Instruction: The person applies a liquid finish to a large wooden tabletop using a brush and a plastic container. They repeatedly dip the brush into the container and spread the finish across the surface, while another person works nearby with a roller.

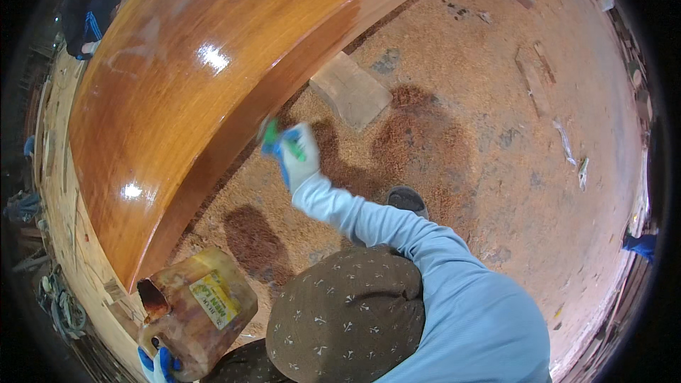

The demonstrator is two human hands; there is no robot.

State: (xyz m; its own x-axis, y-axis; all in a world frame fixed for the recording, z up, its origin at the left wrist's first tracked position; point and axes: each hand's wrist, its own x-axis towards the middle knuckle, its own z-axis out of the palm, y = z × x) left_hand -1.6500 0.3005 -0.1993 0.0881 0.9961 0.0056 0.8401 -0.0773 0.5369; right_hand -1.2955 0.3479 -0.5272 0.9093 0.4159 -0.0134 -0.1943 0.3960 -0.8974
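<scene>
My right hand (303, 164), in a white glove with blue fingers, is closed around a green-handled paintbrush (271, 129). Slightly blurred, the brush head is at the lower side face of a large glossy wooden slab (206, 99); I cannot tell whether it touches. At the lower left, my left hand (160, 367), gloved alike, grips the handle end of a stained, translucent plastic jug (186, 326) with a yellow label. The jug is tilted and has a cut-open mouth with dark reddish-brown residue inside. Its top is close to the slab's near end.
A wooden block (351, 92) sits against the slab's base on the sawdust-covered floor (468, 135). My shoe (406, 200) is right of the brush. Thin wood scraps (532, 81) lie farther right. Another person (89, 7) is beyond the slab, far left. Coiled hoses (62, 305) lie at the left edge.
</scene>
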